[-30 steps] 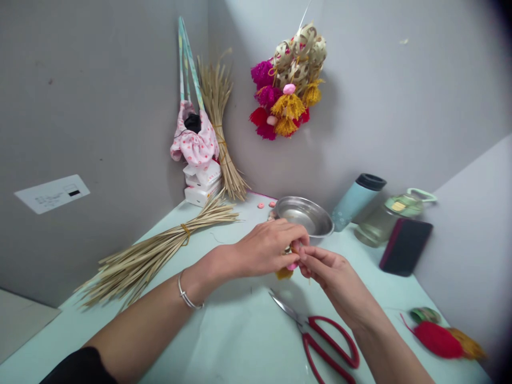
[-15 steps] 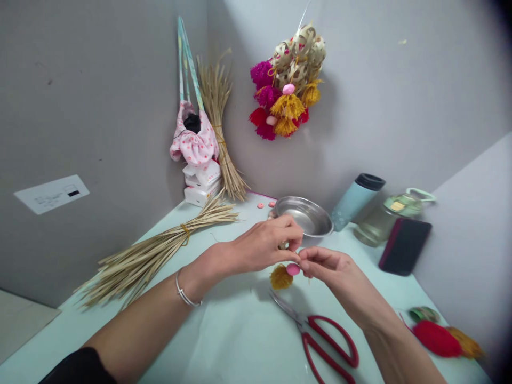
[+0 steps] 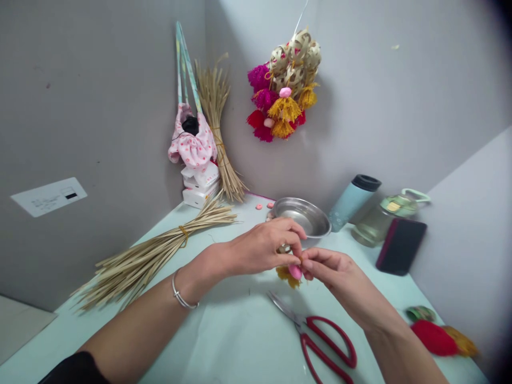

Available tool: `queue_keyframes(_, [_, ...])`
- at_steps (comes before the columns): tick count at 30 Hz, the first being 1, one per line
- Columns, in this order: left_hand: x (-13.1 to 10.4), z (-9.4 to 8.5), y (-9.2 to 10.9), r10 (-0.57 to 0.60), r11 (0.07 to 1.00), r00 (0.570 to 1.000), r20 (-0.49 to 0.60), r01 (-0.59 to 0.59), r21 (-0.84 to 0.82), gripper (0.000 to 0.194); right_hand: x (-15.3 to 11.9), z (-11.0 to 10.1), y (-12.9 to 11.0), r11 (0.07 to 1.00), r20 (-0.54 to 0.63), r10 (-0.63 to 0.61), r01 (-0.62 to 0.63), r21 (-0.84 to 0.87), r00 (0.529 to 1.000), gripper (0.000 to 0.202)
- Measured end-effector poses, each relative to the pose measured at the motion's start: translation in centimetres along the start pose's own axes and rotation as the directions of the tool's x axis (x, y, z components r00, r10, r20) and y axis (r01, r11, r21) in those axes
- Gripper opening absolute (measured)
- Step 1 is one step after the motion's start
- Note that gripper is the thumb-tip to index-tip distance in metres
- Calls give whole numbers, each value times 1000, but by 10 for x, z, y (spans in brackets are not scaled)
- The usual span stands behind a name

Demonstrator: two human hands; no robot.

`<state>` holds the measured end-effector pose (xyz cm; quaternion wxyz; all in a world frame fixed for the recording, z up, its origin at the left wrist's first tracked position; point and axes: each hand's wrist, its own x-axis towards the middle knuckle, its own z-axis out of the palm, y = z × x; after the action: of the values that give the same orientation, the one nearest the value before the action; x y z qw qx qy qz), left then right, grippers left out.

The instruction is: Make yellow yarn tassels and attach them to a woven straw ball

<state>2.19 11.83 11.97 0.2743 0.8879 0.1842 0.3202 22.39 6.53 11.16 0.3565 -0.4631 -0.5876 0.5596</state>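
My left hand (image 3: 276, 242) reaches in above the table, its thumb and fingers closed at the top of a small ornament. The ornament has a pink bead (image 3: 295, 271) and a yellow tassel (image 3: 286, 276) that hang below the fingertips. My right hand (image 3: 328, 264) meets it from the right, thumb and index finger pinched at the cord by the bead. A woven ball (image 3: 284, 248) shows partly under my left fingers. Red-handled scissors (image 3: 301, 321) lie just below the hands, blades pointing up and left.
Behind the hands is a metal bowl (image 3: 316, 218). Straw strips (image 3: 160, 248) lie left. A blue tumbler (image 3: 352, 202), a green bottle (image 3: 380, 218) and a phone (image 3: 402, 246) stand right, near red yarn (image 3: 434, 337). Tasselled woven balls (image 3: 294, 66) hang above.
The pink bead and yellow tassel have shifted slightly right and tilted, with the tassel now lower and partly behind the bead. Both hands remain pinched together. The whole view has shifted slightly.
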Motion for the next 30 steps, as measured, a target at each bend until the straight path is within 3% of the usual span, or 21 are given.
queue_keyframes(10, [3, 10, -1, 137, 982, 987, -88, -124, 141, 16, 1, -6, 2, 952, 50, 125, -134, 276, 991, 17])
queue_keyframes(16, [2, 9, 4, 139, 983, 986, -91, -127, 129, 10, 2, -4, 2, 956, 17, 122, -122, 267, 992, 15])
queue_keyframes(23, [1, 6, 7, 34, 996, 997, -74, -28, 84, 6, 0, -1, -2, 978, 19, 84, -86, 192, 996, 18])
queue_keyframes(30, [2, 6, 3, 100, 988, 994, -51, -94, 124, 13, 2, -2, 0, 981, -29, 85, -78, 177, 996, 16])
